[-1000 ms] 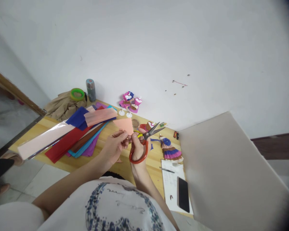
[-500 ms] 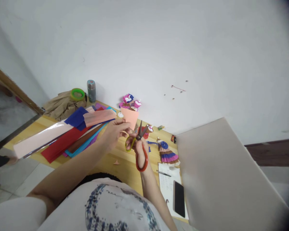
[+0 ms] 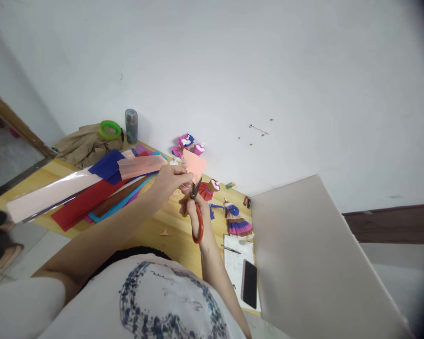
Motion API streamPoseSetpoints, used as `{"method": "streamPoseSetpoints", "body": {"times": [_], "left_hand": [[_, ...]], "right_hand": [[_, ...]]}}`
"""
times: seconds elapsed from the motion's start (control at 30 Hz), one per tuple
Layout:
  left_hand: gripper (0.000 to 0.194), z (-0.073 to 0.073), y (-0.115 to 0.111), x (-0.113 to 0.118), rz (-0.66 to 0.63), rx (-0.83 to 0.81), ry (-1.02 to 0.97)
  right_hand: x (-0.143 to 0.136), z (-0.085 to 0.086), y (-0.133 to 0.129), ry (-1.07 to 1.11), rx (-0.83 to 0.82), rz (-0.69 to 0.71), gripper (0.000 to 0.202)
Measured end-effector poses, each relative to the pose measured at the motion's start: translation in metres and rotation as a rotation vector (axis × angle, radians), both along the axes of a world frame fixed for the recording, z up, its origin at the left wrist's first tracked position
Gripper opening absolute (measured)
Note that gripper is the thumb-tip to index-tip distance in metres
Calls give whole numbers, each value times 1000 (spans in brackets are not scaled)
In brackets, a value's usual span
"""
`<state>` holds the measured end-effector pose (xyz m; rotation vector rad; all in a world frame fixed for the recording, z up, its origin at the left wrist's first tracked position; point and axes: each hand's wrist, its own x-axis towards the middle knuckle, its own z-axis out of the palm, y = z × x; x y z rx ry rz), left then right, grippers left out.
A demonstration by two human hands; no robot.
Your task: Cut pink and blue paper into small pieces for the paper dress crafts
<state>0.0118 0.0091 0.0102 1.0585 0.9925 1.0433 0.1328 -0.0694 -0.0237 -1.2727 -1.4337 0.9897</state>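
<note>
My left hand pinches a peach-coloured piece of paper by its lower edge, holding it up above the table. My right hand grips scissors with one red-orange handle loop; the other loop is mostly hidden by my fingers. The scissor blades point up and lie at the paper's lower right edge, close to my left fingertips. I cannot tell whether they are cutting into it. A small peach paper scrap lies on the wooden table below my hands.
Crepe paper strips in several colours lie at left. Behind them are a green tape roll, brown cloth and a flask. Small paper dresses, a phone and a pen lie right, beside a grey panel.
The scissors have moved up and left to the paper's edge, and their blades have closed from wide apart. The paper has turned slightly. The whole view has shifted a little.
</note>
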Motion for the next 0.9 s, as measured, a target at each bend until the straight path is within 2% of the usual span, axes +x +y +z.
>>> {"method": "streamPoseSetpoints", "body": {"times": [0.17, 0.37, 0.6, 0.9], "left_hand": [[20, -1, 1, -1, -21, -20, -53], [21, -5, 2, -2, -28, -18, -3], [29, -6, 1, -1, -10, 33, -23], [22, -8, 4, -1, 24, 25, 0]], "right_hand": [[-1, 0, 1, -27, 11, 10, 42], [0, -2, 2, -50, 7, 7, 43], [2, -10, 3, -80, -28, -11, 47], [0, -7, 4, -108, -33, -8, 46]]}}
